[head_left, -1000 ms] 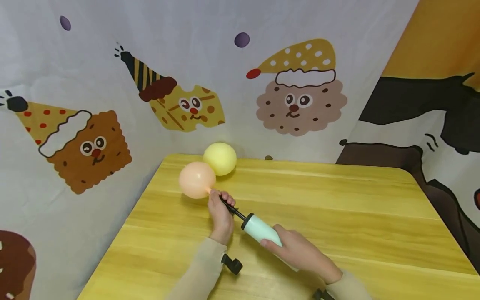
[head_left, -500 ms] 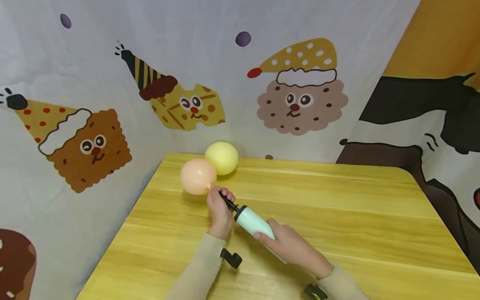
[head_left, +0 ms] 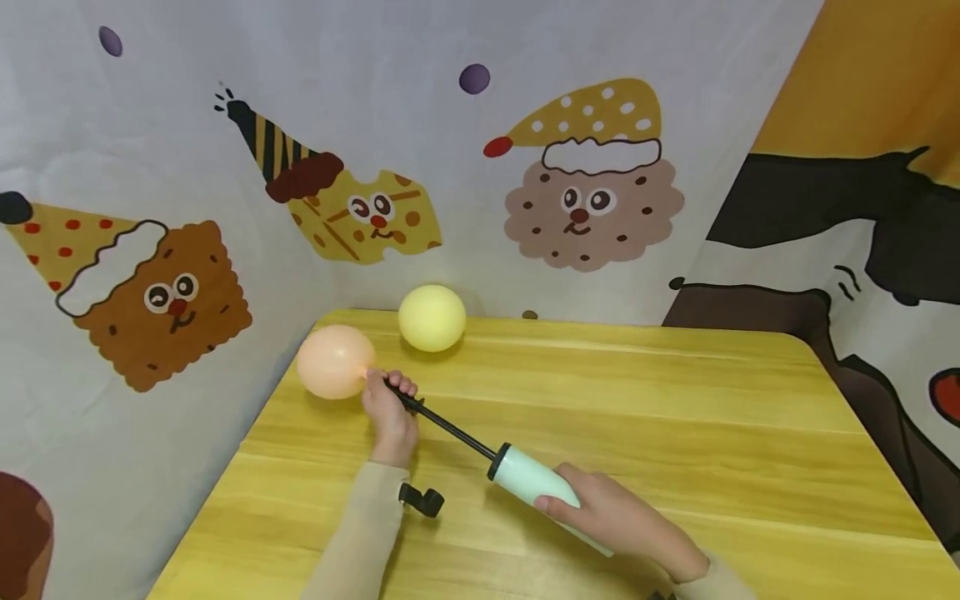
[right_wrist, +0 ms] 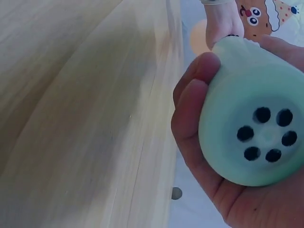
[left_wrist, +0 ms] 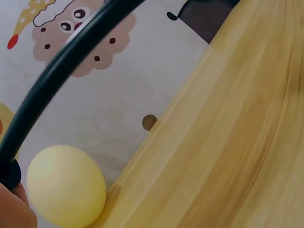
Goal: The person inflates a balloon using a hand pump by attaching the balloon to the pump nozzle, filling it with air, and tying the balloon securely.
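Observation:
My right hand (head_left: 618, 512) grips the mint-green barrel of a balloon pump (head_left: 536, 483), whose black rod stretches out toward the upper left. At the rod's far end my left hand (head_left: 390, 417) holds the black handle and nozzle part, together with the neck of a peach balloon (head_left: 335, 362). That balloon is round and inflated. In the right wrist view the pump's end (right_wrist: 268, 135) has several dark holes, and fingers wrap around its side. The left wrist view has the black rod (left_wrist: 61, 64) crossing it and only a bit of the left hand (left_wrist: 14, 209).
A yellow balloon (head_left: 432, 318) rests near the back edge of the wooden table (head_left: 675, 417). A cloth backdrop (head_left: 465, 275) with cartoon figures hangs behind and at the left. A black wrist mount (head_left: 422, 500) sits by the left sleeve.
The pump's rod slid in, then out to a longer length now. My left hand and the peach balloon moved left, away from the yellow balloon; my right hand shifted back to the lower right.

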`<state>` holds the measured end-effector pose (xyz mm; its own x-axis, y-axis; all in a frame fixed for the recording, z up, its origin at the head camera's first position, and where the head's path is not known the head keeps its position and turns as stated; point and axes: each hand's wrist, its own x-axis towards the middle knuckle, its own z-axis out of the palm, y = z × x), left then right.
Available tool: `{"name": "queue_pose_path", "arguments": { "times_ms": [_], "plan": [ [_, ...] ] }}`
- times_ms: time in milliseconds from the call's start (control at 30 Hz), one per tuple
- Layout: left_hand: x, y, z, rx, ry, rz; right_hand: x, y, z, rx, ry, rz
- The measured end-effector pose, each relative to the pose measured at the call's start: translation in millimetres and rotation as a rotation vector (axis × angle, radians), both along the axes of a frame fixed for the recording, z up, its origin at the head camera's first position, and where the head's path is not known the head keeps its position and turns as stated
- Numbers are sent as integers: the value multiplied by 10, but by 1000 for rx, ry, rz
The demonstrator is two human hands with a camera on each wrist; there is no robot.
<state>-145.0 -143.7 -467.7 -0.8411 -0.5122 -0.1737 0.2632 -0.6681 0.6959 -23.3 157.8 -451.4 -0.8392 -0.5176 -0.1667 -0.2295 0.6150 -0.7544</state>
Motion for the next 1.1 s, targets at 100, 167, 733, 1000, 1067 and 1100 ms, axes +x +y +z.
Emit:
{"name": "queue_pose_path", "arguments": {
  "times_ms": [100, 167, 733, 1000, 1067, 1100],
  "plan": [
    [31, 13, 11, -7, 0, -19, -15, -37, 2, 19, 20, -3],
    [52, 56, 14, -13, 5, -29, -25, -74, 3, 21, 20, -8],
    [280, 637, -78, -81, -8, -131, -145, -410, -19, -37, 23, -36],
    [308, 646, -91, -98, -26, -144, -170, -485, -13, -52, -2, -48],
    [281, 600, -81, -90, -12, -131, -164, -485, -11, -56, -3, -52],
    [265, 565, -75, -85, -7, -126, -158, -476, -9, -56, -5, -53]
  ]
}}
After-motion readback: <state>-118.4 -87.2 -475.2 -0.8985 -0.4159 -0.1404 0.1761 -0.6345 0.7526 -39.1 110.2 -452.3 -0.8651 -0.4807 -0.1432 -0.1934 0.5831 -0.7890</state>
